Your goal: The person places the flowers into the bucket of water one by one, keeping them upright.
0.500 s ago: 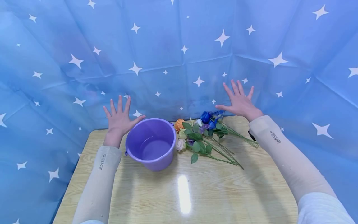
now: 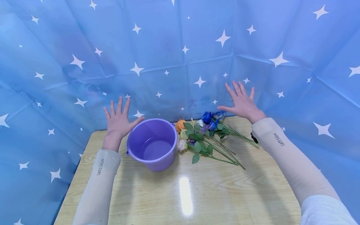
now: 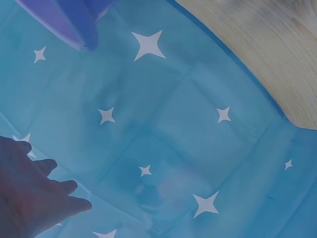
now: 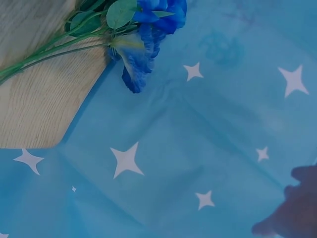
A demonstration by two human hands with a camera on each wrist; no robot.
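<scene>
Both hands are raised with fingers spread, and neither holds anything. In the head view my left hand (image 2: 117, 122) is above the table's back left, beside a purple bucket (image 2: 152, 163) whose inside looks bare. My right hand (image 2: 243, 105) hovers at the back right, nearest to blue flowers (image 2: 207, 117). Between bucket and right hand lie an orange flower (image 2: 180, 125), a pale pink flower (image 2: 182, 145) and others, with green leaves and long stems (image 2: 225, 155). The right wrist view shows the blue flowers (image 4: 171, 15) close up, hanging past the table edge.
A wooden table (image 2: 152, 200) carries the bucket and flowers. Blue cloth (image 2: 163, 37) with white stars hangs behind and along both sides, close to the table's back edge. A bright light reflection (image 2: 185, 195) falls on the table's front middle.
My left hand has shifted very slightly left and down, and my right hand slightly right. The bucket and flowers lie as before.
</scene>
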